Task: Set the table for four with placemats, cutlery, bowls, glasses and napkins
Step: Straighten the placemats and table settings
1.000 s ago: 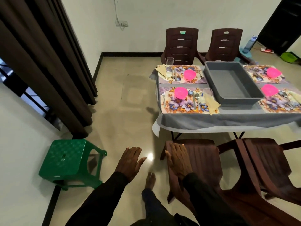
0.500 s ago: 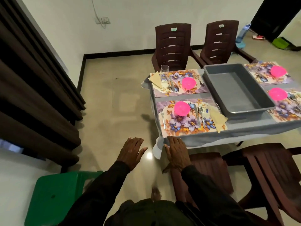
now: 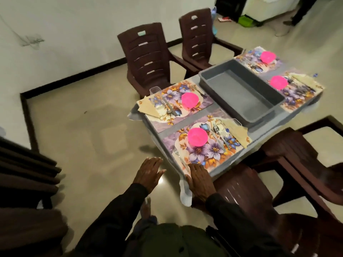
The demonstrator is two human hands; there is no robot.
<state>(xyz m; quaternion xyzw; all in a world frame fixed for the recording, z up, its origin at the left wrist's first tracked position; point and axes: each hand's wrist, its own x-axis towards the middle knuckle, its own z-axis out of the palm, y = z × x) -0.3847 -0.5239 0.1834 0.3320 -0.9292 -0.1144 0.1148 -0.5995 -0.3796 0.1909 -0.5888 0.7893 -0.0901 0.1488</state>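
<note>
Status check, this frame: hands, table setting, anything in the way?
Left hand flat, empty, over floor. Right hand flat, at table's near corner. Four placemats laid, pink bowl on each; grey tub mid-table. Brown chair beside right hand.

The placemats (image 3: pixel 213 151) look smooth and laminated, with a soft sheen over their floral print. The pink bowls (image 3: pixel 197 136) are bright, slightly translucent plastic. The cutlery (image 3: pixel 216 129) is polished metal that catches the light. The grey tub (image 3: pixel 241 88) is smooth, matt plastic. The grey cloth (image 3: pixel 267 125) beneath is matt fabric. The beige napkins (image 3: pixel 238 132) are matt, paper or cloth unclear. The glass (image 3: pixel 154 92) is clear. The brown chairs (image 3: pixel 146 58) are glossy moulded plastic. The floor (image 3: pixel 92 130) is polished and reflective.
</note>
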